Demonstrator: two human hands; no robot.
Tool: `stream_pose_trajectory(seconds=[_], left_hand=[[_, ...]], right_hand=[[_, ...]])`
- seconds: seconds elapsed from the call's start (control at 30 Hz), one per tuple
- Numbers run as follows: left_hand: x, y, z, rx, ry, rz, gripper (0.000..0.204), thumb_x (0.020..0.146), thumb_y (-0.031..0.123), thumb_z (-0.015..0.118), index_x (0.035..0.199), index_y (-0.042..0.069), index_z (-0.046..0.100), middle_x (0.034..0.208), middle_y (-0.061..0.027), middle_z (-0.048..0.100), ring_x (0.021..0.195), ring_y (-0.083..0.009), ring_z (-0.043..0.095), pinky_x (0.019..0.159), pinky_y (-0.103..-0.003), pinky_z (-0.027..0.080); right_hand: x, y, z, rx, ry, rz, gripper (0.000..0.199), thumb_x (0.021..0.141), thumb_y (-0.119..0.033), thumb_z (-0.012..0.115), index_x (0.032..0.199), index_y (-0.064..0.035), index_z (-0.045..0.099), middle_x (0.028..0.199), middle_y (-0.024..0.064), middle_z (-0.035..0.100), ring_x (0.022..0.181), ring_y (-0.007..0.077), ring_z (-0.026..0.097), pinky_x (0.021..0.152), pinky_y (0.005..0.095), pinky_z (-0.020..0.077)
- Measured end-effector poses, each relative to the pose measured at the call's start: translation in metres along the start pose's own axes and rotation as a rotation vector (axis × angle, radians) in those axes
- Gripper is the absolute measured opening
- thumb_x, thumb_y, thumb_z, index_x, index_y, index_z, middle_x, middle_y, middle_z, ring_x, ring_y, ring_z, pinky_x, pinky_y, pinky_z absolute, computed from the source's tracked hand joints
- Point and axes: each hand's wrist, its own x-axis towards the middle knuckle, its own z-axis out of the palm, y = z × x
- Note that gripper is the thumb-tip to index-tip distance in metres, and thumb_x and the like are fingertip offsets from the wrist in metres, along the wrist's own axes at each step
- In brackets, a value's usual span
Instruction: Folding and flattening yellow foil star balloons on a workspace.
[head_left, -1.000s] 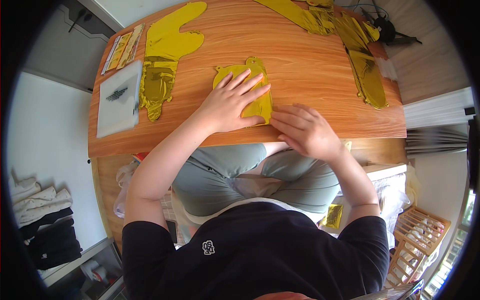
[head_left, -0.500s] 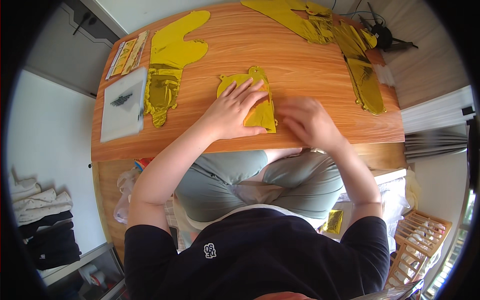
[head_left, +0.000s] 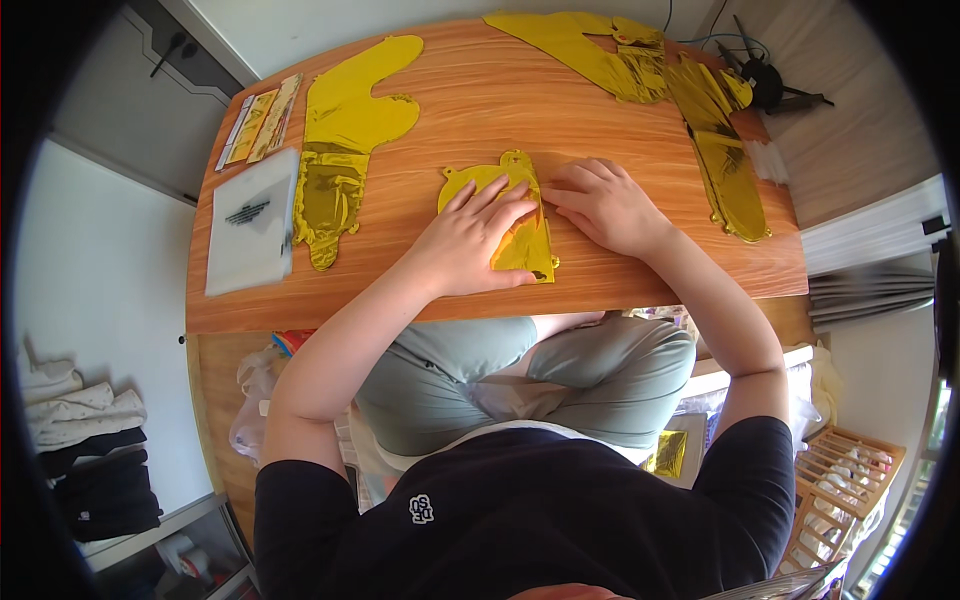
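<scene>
At the left of the table (head_left: 450, 100), a foil shape (head_left: 345, 110) is laid, apparently aside. Near the table's front edge, the folded foil (head_left: 527, 252) is pressed by the spread left hand (head_left: 468, 240), probably against slipping; whether it is pinched by the right hand (head_left: 608, 208) cannot be told.

Wood-grain table (head_left: 460, 110), grey door (head_left: 110, 90), pale wall (head_left: 340, 22), bright window (head_left: 937, 420)

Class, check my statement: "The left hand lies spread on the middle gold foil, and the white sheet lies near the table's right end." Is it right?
Not quite: the white sheet lies near the table's left end, as the head view shows. The left hand does lie spread on the middle gold foil.
</scene>
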Motion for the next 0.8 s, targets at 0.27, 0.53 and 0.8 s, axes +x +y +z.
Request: stream_pose_trajectory(seconds=[0.27, 0.53, 0.8], left_hand=[[0.001, 0.001, 0.000, 0.003, 0.004, 0.001, 0.091, 0.085, 0.063, 0.074, 0.154, 0.013, 0.039, 0.165, -0.0145, 0.041, 0.155, -0.0369, 0.034, 0.127, -0.057, 0.024], [0.001, 0.000, 0.002, 0.002, 0.028, 0.005, 0.092, 0.082, 0.061, 0.077, 0.151, 0.012, 0.042, 0.164, -0.0150, 0.041, 0.154, -0.0380, 0.036, 0.126, -0.058, 0.026], [0.000, -0.001, 0.003, 0.017, 0.023, 0.021, 0.098, 0.080, 0.071, 0.074, 0.151, 0.012, 0.041, 0.163, -0.0172, 0.042, 0.154, -0.0374, 0.036, 0.127, -0.057, 0.023]], right_hand=[[0.003, 0.008, 0.000, 0.034, -0.007, 0.026, 0.032, 0.095, -0.017, 0.070, 0.127, -0.0166, 0.073, 0.127, 0.0092, 0.064, 0.122, 0.0328, 0.059, 0.105, 0.0467, 0.0459], [0.005, -0.012, 0.001, 0.041, 0.016, 0.071, 0.031, 0.097, -0.020, 0.069, 0.126, -0.0151, 0.075, 0.132, 0.0110, 0.064, 0.127, 0.0348, 0.056, 0.110, 0.0476, 0.0429], [0.002, -0.015, 0.010, 0.043, 0.033, 0.190, 0.029, 0.101, -0.021, 0.064, 0.127, -0.0145, 0.075, 0.131, 0.0114, 0.064, 0.130, 0.0347, 0.054, 0.112, 0.0488, 0.0417]])
